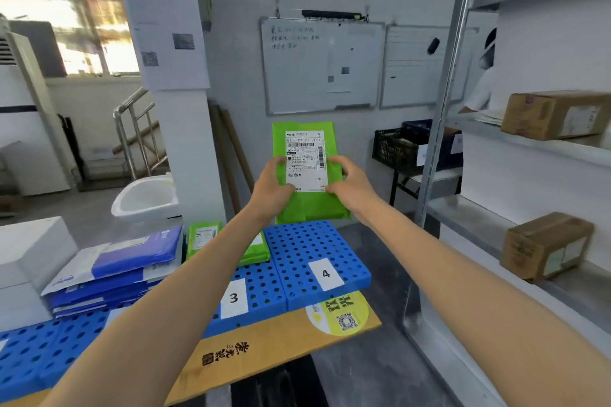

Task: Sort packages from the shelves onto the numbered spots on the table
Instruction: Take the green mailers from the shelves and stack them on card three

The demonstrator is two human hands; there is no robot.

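Note:
I hold a green soft package (309, 208) with a white shipping label upright in front of me, above the far end of the blue perforated pad marked 4 (297, 248). My left hand (272, 183) grips its left edge and my right hand (347, 180) grips its right edge, thumbs on the label side. Blue pad 3 (261, 291) carries other green packages (203, 236). A stack of blue-and-white mailers (115, 271) lies on the pad to the left.
Metal shelves (529, 142) on the right hold two cardboard boxes (552, 114) (545, 246). White boxes (29, 254) sit at far left. A white sink (145, 198) and pillar stand behind the table; black crates (406, 145) sit beyond the shelf post.

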